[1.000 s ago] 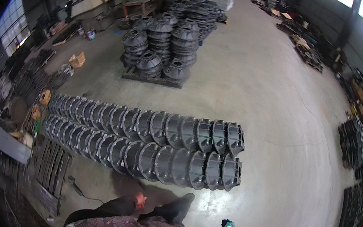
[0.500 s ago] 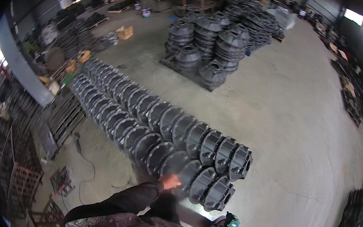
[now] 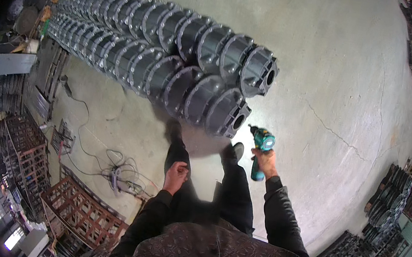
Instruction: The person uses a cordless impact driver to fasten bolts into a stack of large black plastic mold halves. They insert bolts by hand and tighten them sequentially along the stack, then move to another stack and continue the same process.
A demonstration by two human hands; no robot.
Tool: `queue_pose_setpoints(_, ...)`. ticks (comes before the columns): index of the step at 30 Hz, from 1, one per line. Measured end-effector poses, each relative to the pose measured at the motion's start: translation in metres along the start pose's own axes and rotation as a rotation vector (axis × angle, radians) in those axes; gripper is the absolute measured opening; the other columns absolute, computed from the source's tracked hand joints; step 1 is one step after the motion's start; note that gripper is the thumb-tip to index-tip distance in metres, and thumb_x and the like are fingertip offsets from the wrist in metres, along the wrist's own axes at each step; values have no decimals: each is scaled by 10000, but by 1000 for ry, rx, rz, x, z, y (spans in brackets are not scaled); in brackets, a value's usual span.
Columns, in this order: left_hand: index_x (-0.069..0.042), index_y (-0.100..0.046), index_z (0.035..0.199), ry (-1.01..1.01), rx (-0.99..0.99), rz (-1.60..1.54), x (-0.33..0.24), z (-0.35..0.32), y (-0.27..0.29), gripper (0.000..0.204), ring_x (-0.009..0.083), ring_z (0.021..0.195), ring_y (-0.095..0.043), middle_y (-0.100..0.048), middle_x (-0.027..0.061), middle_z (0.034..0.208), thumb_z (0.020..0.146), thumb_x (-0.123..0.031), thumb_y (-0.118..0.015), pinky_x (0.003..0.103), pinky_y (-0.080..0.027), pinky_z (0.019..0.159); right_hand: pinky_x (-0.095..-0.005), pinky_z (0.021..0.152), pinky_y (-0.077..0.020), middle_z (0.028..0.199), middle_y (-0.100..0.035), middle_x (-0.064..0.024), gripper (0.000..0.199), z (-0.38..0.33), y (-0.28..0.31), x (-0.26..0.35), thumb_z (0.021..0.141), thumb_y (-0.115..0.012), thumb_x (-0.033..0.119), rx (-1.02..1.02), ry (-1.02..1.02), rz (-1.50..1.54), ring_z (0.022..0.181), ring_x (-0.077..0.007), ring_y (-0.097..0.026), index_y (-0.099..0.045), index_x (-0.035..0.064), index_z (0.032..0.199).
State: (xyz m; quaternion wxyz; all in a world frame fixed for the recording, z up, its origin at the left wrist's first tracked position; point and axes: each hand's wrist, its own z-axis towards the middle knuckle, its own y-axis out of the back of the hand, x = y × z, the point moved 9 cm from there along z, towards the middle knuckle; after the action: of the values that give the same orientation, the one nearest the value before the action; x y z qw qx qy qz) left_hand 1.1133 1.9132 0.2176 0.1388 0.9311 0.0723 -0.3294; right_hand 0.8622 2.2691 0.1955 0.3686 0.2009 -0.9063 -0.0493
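My right hand is wrapped round the grip of a green and black cordless drill. The drill's nose points toward the near end of the rows, off to their right and apart from them. In front of my left leg, my left hand is closed with its fingers curled; whether something small sits in them is hidden. Two long rows of dark grey flanged metal castings lie on the floor ahead. The near row ends in a casting with a round hole, and the far row ends in a similar casting.
Brown metal crates stand at the lower left, beside a tangle of cables. A corded tool lies on the concrete floor. Dark stacked parts line the right side.
My left hand has drawn back from the near row toward my body. The right hand has brought the drill up and forward. My view has tipped downward, shifting the rows up in the picture.
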Motion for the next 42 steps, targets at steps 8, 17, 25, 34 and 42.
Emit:
queue_pose_setpoints(8,-84,-651,1201,96,215,7,111,76,-84,200,123,748,-711,-685,38,858,1005,-53,-625,285,-565,641,-371,682,-591,900,-730,-90,238,118,-37,-5,865,-785,148,52,-12,39,719,-224,-717,-727,-16,1027)
queue_pose_setpoints(17,-68,-644,1168,29,434,121,219,190,-134,160,144,741,-683,-724,68,881,1019,-123,-629,319,-562,680,-358,717,-615,975,-738,-120,220,235,-83,-49,931,-708,90,6,61,109,861,-216,-728,-712,-53,1098)
queue_pose_setpoints(25,-58,-620,1095,-96,420,-87,210,255,-173,82,157,744,-680,-689,59,836,1014,-57,-631,307,-551,691,-356,708,-619,997,-741,-119,238,245,-91,-59,926,-712,86,-46,47,181,840,-209,-721,-706,-27,1135)
queue_pose_setpoints(34,-42,-620,1076,-205,373,144,185,262,-180,88,229,844,-751,-747,105,913,1021,-109,-635,343,-587,749,-336,683,-603,1013,-718,-104,320,263,-80,-40,920,-777,130,111,-63,74,842,-212,-730,-673,13,1199)
queue_pose_setpoints(42,-89,-580,1122,-222,423,113,173,260,-184,139,322,877,-766,-768,125,942,1005,-108,-653,404,-602,753,-323,666,-580,910,-720,-98,282,269,-74,-34,896,-781,166,126,-148,-21,702,-173,-690,-695,21,1122)
